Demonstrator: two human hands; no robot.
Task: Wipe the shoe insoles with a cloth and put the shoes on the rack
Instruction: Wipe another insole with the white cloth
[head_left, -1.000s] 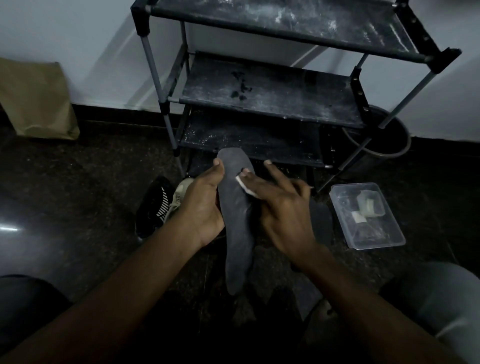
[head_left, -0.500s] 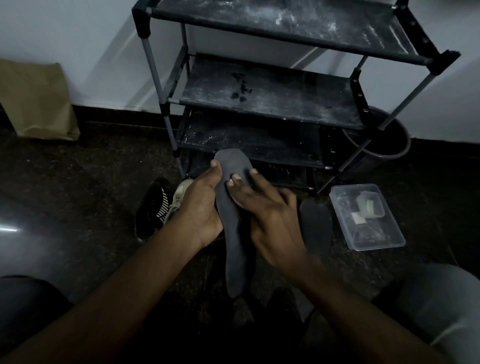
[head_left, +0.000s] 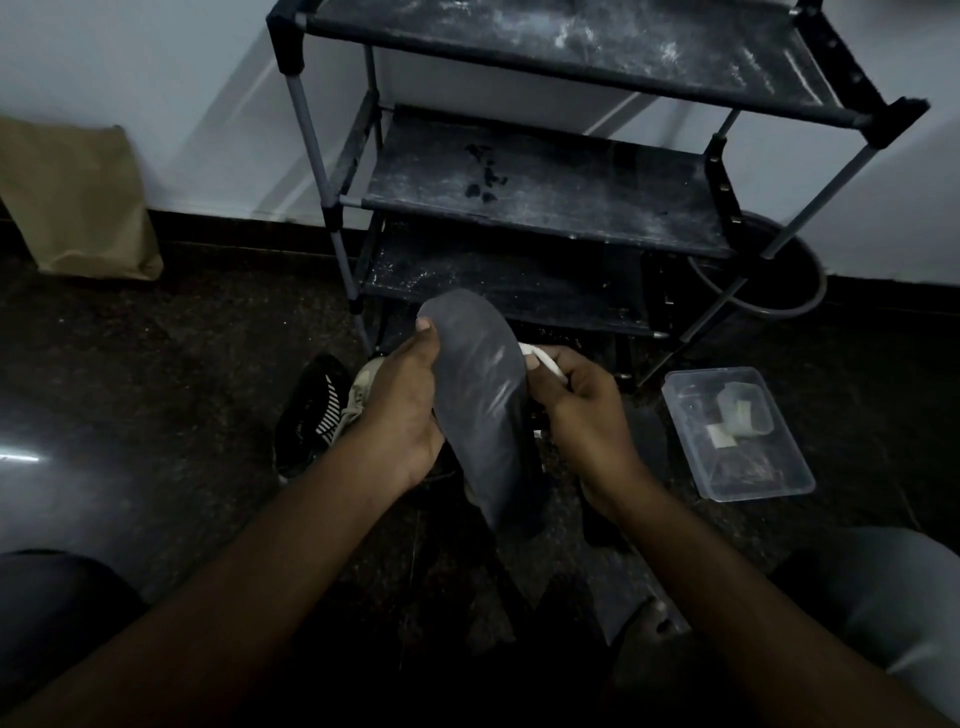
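Observed from the head view: the left hand (head_left: 400, 410) grips a dark grey insole (head_left: 480, 405) along its left edge, thumb laid over the front face near the rounded toe end, the remaining fingers hidden behind it. The insole is held off the floor (head_left: 171, 374), toe end up and away from the person, heel end hanging down between the two forearms, its face turned to the camera. The right hand (head_left: 587, 410) sits just beside the insole's right edge, fingers curled and pinching a white cloth (head_left: 545, 361); the cloth meets that edge near the toe end (whether it reaches behind the insole cannot be told). A black shoe (head_left: 311, 410) with white stripes lies on the floor to the left of the left hand, and a light shoe (head_left: 363, 387) just beside it is partly covered by that hand. Both lie in front of the rack (head_left: 545, 192), a dark three-shelf frame against the wall, dusty on its shelves. A second dark insole (head_left: 647, 441) lies on the floor to the right of the right hand. Further right rests a clear plastic container (head_left: 784, 462) holding small pale pieces. A brown paper bag (head_left: 78, 202) leans on the wall at left; a dark bucket (head_left: 800, 291) stands behind the rack's right leg.
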